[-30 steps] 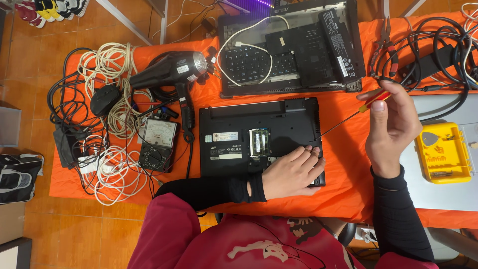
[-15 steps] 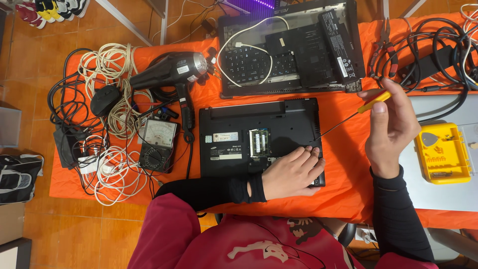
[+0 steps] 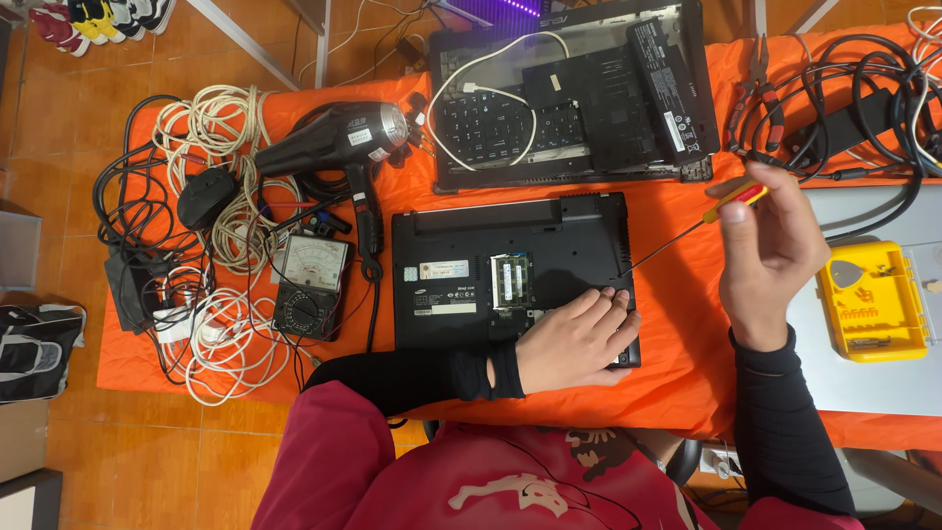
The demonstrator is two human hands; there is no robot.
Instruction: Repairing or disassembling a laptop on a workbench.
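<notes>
At the far left of the table [image 3: 677,393], with its orange cloth, lie heaps of white and black cables [image 3: 211,226]. A black computer mouse [image 3: 206,196] sits among them. Just beside them is a black meter with a dial [image 3: 312,287]. Above it lies a black hair dryer [image 3: 339,142], its handle pointing down toward you.

In the middle, right in front of you, lies a black laptop [image 3: 491,270], turned upside down. A small cover is off, and you can see green memory cards [image 3: 510,280] inside. Your left hand [image 3: 574,339] lies flat and open on the laptop's near right corner. It grips nothing; it just presses down.

Behind that laptop lies another laptop, taken apart [image 3: 579,98], with a white cable [image 3: 491,98] looped over its keys.

To the right, your right hand [image 3: 770,250] is closed around a thin screwdriver with a red and yellow handle [image 3: 731,196]. Your hand is up over the cloth, just right of the laptop. The long metal shaft slants down and left, and its tip meets the laptop's right edge, close above your left fingers.

Further right sits a yellow tool tray [image 3: 873,299] on a grey laptop lid [image 3: 863,383]. Behind it are pliers [image 3: 756,83] and more black cables [image 3: 863,98].
</notes>
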